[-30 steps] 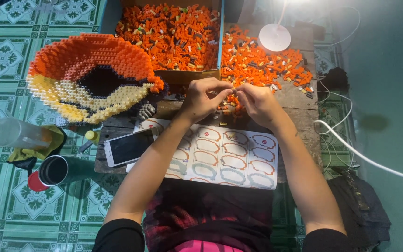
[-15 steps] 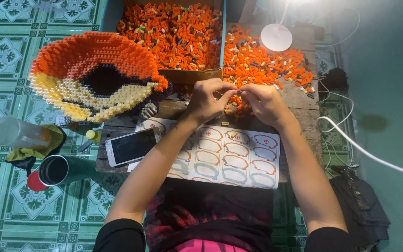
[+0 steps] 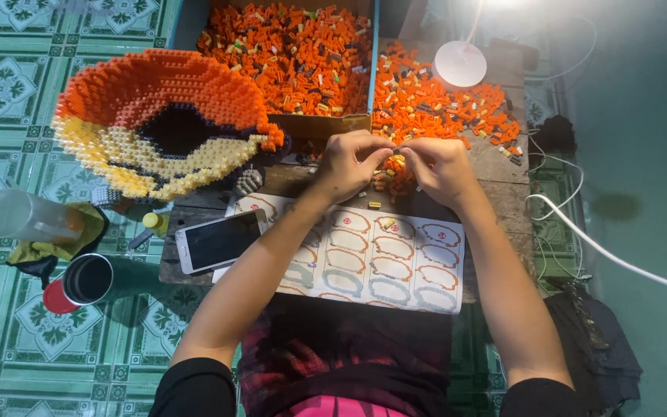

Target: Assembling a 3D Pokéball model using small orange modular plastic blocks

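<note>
- The left hand [image 3: 351,164] and right hand [image 3: 439,166] are brought together at frame centre, forearms angled inward.
- Small yellow bricks [image 3: 397,161] are pinched between both hands' fingertips, above the instruction sheet [image 3: 372,255].

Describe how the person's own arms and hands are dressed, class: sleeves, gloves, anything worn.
Both forearms are bare. The left hand and right hand wear no gloves. Short black sleeves cover only the upper arms. No rings, watch or bands can be made out.
</note>
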